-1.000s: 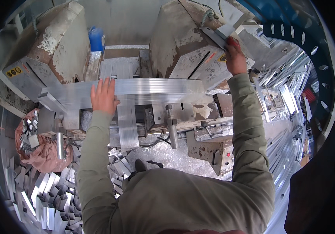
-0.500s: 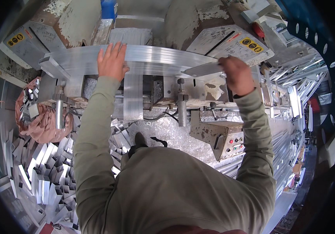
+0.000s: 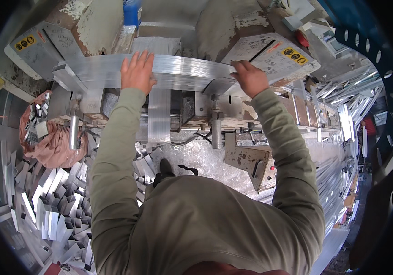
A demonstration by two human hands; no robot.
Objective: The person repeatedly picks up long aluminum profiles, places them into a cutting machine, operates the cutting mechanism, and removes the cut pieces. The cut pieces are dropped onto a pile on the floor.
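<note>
A layered row of long silver aluminium profiles point(image 3: 182, 68) lies crosswise on the machine in front of me. My left hand point(image 3: 137, 75) rests palm down on the row, left of its middle, with its fingers stretched out and apart. At the row's right end, my right hand point(image 3: 253, 80) reaches in from the right, its fingertips and thumb by the profile ends. Just left of that thumb sits a grey metal block point(image 3: 219, 86); whether the thumb touches it is unclear. A short square tube point(image 3: 68, 79) lies across the row's left end.
Machine housings with warning labels stand at left point(image 3: 31, 52) and right point(image 3: 274, 57). Upright metal cylinders point(image 3: 216, 130) project toward me. A control box point(image 3: 256, 165) is at lower right. Cut tube pieces point(image 3: 54, 201) heap at left beside a brown sack point(image 3: 54, 146); long profiles point(image 3: 320, 178) lie right.
My right hand has moved left to the profile ends, its fingers reaching out. The grey piece near it appears shorter and farther left. My left hand stays flat on the row.
</note>
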